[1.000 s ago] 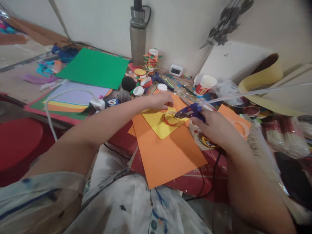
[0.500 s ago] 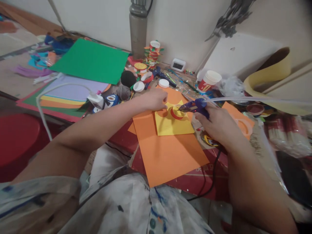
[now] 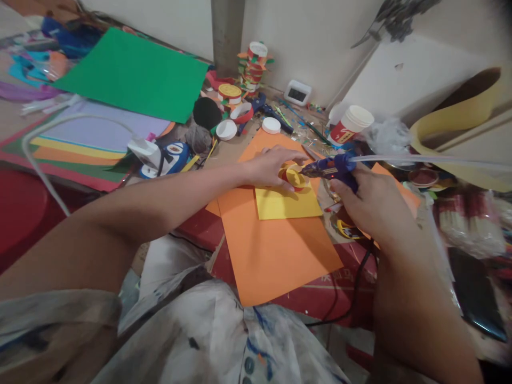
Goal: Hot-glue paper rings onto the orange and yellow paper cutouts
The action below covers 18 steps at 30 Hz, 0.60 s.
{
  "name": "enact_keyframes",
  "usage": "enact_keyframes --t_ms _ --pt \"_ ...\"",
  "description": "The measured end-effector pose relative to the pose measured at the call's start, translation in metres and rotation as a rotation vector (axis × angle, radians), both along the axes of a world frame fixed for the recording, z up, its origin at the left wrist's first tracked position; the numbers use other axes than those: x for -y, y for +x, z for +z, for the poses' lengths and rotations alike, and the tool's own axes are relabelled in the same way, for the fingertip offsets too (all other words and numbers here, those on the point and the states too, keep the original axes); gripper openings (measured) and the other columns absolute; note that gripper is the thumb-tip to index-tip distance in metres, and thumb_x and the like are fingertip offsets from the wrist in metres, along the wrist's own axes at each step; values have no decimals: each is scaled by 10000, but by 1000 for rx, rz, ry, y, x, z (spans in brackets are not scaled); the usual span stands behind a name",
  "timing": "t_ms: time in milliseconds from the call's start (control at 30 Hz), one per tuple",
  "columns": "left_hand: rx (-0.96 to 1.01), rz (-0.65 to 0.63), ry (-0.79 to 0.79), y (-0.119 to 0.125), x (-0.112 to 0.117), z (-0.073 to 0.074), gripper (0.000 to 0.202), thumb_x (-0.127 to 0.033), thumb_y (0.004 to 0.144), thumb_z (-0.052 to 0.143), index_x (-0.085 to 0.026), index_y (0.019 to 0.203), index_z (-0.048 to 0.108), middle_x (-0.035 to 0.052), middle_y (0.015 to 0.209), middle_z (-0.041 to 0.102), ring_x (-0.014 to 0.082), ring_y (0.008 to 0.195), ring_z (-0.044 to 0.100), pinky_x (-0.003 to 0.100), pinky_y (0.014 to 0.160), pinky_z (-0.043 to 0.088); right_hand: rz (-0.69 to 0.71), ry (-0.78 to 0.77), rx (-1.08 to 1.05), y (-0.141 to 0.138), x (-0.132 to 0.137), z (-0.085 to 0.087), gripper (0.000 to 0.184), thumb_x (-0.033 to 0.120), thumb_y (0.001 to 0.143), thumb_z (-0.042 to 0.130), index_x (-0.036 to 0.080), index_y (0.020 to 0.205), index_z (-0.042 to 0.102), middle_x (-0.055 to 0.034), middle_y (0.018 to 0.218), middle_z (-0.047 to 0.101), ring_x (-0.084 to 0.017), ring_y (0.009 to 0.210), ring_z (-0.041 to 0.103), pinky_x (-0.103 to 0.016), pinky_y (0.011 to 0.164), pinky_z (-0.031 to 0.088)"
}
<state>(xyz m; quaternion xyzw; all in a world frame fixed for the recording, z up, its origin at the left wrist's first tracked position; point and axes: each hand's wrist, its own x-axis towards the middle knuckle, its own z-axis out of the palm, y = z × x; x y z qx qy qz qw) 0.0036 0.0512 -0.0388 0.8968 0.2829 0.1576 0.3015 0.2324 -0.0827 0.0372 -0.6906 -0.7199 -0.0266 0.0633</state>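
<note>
My right hand (image 3: 370,200) is wrapped round a blue hot glue gun (image 3: 334,168), with a clear glue stick (image 3: 420,159) sticking out of its back. The gun's nozzle points left, at the edge of a small red and yellow paper ring (image 3: 295,178). My left hand (image 3: 276,166) curves round the ring from the left, thumb in front and fingers behind, partly hiding it. Beneath lies a square of yellow paper (image 3: 286,205), on top of a larger orange sheet (image 3: 276,256).
A green sheet (image 3: 140,77) and stacked coloured paper lie left. Behind are a white lid (image 3: 271,125), a decorated paper-cup tower (image 3: 255,66) and a small digital clock (image 3: 298,93). A paper cup (image 3: 351,125) stands right. A black cable (image 3: 356,288) hangs over the front edge.
My left hand has moved right from the yellow paper's left edge and spread round the ring. The glue gun stays at the ring. The camera view has shifted slightly.
</note>
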Motion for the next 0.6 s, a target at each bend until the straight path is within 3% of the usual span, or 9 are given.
enact_keyframes --t_ms 167,367,600 --pt "8 33 1 2 1 -1 853 -500 830 856 -317 1615 576 87 1611 679 366 1525 559 557 1283 393 -15 -10 68 -4 2 -2 378 406 1067 426 173 1184 700 -236 1078 789 -411 967 739 -483 798 511" --pt "37 48 -14 5 3 1 758 -512 871 828 -297 1562 602 84 1586 698 344 1519 581 531 1269 406 47 113 51 6 0 -21 331 449 1070 473 209 1117 697 -184 1019 788 -366 995 721 -454 853 522" --pt "-12 90 -15 8 3 2 770 -479 858 848 -297 1563 595 67 1574 714 339 1496 588 518 1234 419 52 87 14 2 -5 -23 356 424 1059 465 179 1148 709 -232 1095 798 -401 1072 728 -490 920 526"
